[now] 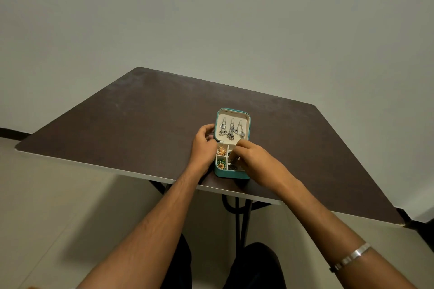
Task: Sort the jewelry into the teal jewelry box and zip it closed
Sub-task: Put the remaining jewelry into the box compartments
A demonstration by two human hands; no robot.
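Since the teal jewelry box (232, 173) is lying open near the front edge of the table (117, 119), the step in hand looks like tucking the last pieces into the tray. Going left to right: the left hand (203, 145) is curled against the left side of the box around the hinge line, and I'd say it's bracing the box, though I can't tell if it's actually gripping or just resting there. Keep it there so the box doesn't skid. Next over, the gold earrings (222, 149) and the green and gold piece (221, 164) already sit in the left compartments, and three silver dangly earrings (232, 129) hang in the lid at the far end. The right hand (251, 156) has its fingertips bunched down into the right compartments; whatever it's pinching is hidden. My advice: drop the piece low, don't fling it, and keep chains off the rim so the zip won't snag later.
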